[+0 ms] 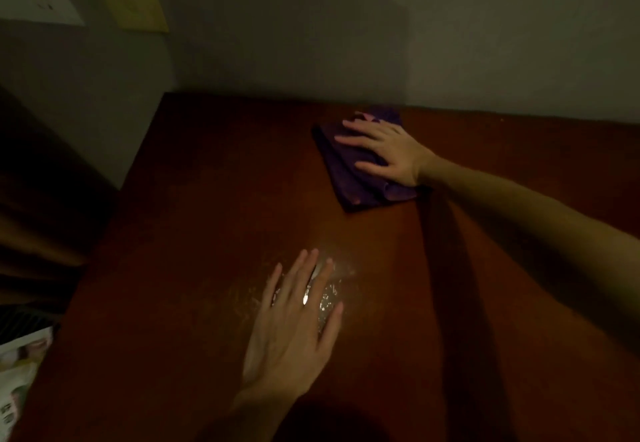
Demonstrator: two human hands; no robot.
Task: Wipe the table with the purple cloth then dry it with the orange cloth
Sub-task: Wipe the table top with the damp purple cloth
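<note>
Dim light falls on a brown wooden table (207, 199). Far back by the wall, the right hand (388, 151) presses flat on the folded purple cloth (349, 182). Flat and holding nothing, the left hand (294, 324) rests over a shiny wet patch (332, 294). Wiping looks unfinished. No orange cloth shows, so drying is still left.

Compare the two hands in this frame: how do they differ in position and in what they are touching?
The right hand lies at the far side of the table, near the wall, pressing flat on the purple cloth. The left hand is nearer the camera, over bare, glistening wood with no cloth under it. The right hand's fingers point left; the left hand's point away, toward the wall. Both have straight, spread fingers.
</note>
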